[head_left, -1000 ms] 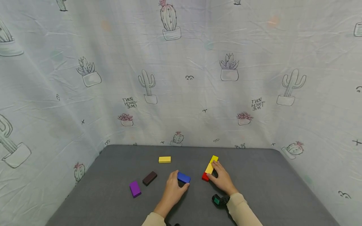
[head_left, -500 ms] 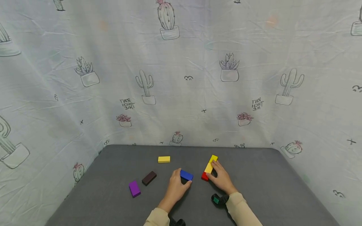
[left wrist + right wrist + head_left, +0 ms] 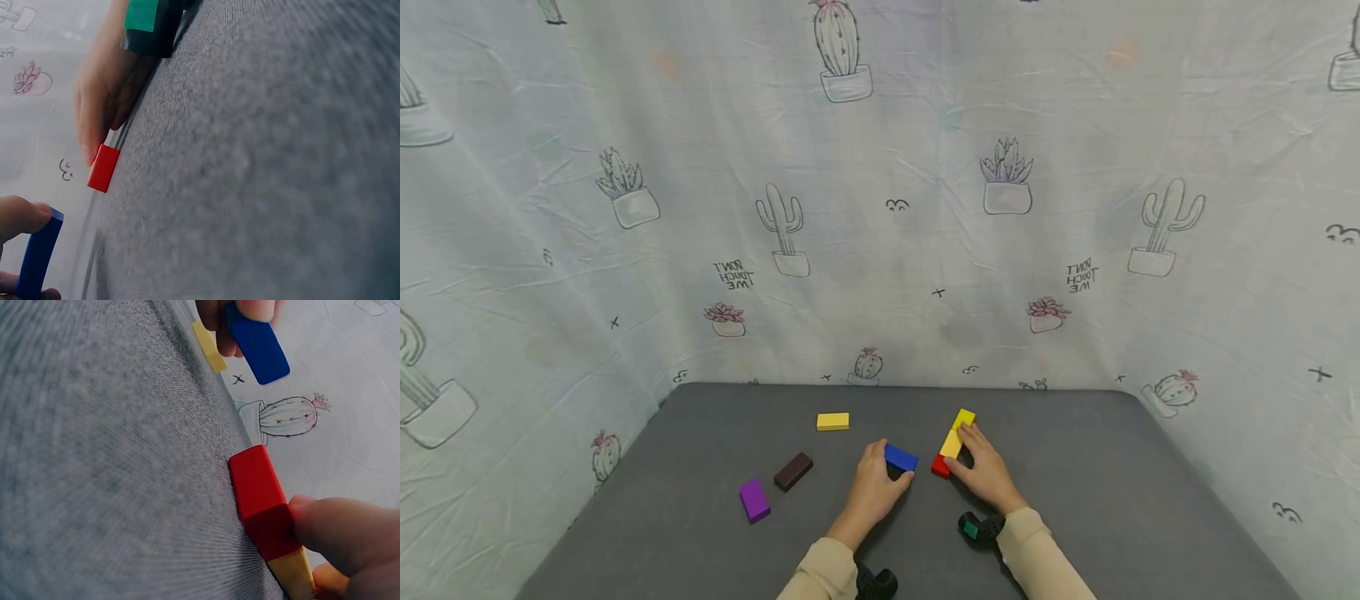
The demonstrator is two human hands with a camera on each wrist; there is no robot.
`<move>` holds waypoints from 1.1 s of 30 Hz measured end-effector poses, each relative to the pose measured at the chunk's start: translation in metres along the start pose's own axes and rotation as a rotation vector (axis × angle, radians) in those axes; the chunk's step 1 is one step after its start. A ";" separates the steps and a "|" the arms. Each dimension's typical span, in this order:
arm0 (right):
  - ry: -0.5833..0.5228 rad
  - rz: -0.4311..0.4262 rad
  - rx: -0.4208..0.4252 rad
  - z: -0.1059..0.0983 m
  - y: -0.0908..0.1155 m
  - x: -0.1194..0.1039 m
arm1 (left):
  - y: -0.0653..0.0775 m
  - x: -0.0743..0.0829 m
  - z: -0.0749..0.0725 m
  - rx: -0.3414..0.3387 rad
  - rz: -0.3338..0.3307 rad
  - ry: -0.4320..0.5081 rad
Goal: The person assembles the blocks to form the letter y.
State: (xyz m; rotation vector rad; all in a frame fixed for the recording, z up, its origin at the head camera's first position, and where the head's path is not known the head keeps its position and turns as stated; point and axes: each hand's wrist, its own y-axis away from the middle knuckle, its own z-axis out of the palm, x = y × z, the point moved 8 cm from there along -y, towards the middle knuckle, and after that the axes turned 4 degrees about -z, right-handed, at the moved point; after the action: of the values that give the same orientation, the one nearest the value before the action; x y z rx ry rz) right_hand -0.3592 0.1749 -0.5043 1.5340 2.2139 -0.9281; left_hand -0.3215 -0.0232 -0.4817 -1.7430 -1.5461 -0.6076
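Observation:
My left hand (image 3: 874, 487) pinches a blue block (image 3: 901, 457) between thumb and fingers, held above the table as the right wrist view shows. To its right, a red block (image 3: 940, 466) forms the near end of a slanting row. Beyond it come a pale yellow block (image 3: 951, 444) and a brighter yellow block (image 3: 964, 417). My right hand (image 3: 988, 472) rests along the row's right side. In the right wrist view its thumb (image 3: 319, 519) touches the red block's side, and another finger lies by the yellow one. Its remaining fingers are partly hidden.
A separate yellow block (image 3: 832, 422) lies toward the back of the grey table (image 3: 700, 550). Left of my left hand lie a dark brown block (image 3: 793, 472) and a purple block (image 3: 755, 501). A cactus-print curtain (image 3: 895, 250) stands behind the table.
My left hand has carried the blue block right and slightly away, closer to the row. My right hand has stayed at the row, whose blocks keep their arrangement.

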 end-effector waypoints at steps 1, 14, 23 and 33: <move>0.009 0.000 -0.001 0.000 0.000 0.000 | -0.001 0.001 0.001 -0.005 0.000 0.000; 0.004 -0.007 -0.015 0.000 -0.002 0.003 | -0.008 0.008 0.020 -0.013 -0.014 -0.014; 0.016 -0.011 -0.005 0.003 0.006 0.003 | -0.004 0.005 0.032 -0.025 -0.026 -0.001; 0.006 -0.013 -0.004 0.002 0.004 0.003 | -0.008 0.006 0.033 0.004 -0.024 0.009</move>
State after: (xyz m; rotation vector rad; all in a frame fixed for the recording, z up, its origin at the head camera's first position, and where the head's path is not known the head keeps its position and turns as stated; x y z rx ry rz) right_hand -0.3566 0.1765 -0.5092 1.5249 2.2310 -0.9230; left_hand -0.3322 0.0066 -0.4965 -1.7184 -1.5629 -0.6231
